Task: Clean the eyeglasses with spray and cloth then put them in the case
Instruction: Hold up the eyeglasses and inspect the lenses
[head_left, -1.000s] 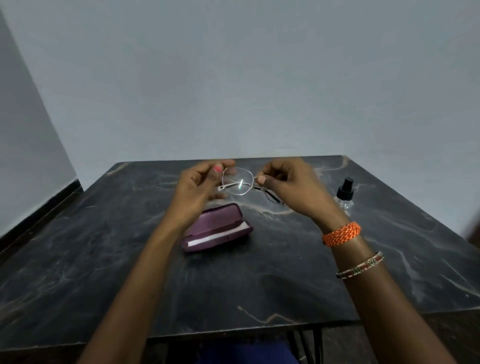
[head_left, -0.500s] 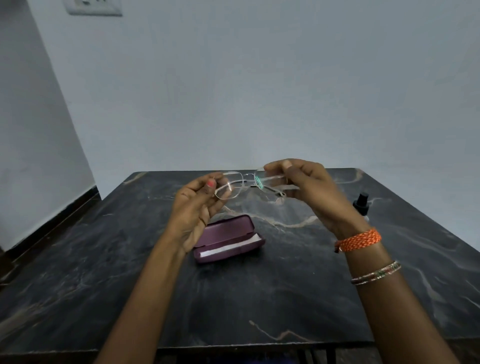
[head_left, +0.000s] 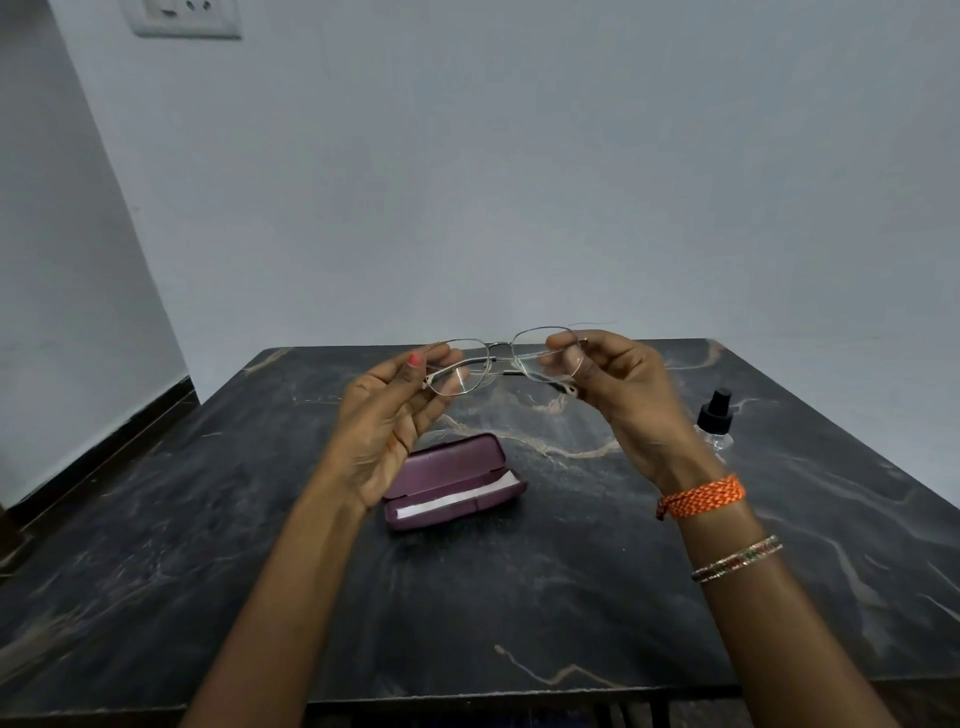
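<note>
- Eyeglasses (head_left: 501, 361): a thin metal frame with clear lenses, held up in the air between your two hands, above the far half of the table and clear of its surface.
- Your left hand (head_left: 387, 421) pinches the frame's left end between thumb and fingers, palm turned toward you; one nail shows red polish.
- Your right hand (head_left: 621, 397) grips the frame's right end, fingers curled around the outer edge of that lens.
- The case (head_left: 452, 480), maroon, lies on the table below and just behind your left wrist. Its lid is ajar, and a strip of white cloth (head_left: 457, 498) shows in the gap along the front.
- The spray bottle (head_left: 716, 418), clear with a black nozzle, stands upright on the table to the right of your right hand, partly hidden by that wrist.
- Your right forearm carries an orange braided band (head_left: 704, 497) and a thin beaded bangle (head_left: 737, 558) further down.
- The table (head_left: 519, 597) is dark marble with pale veins.
</note>
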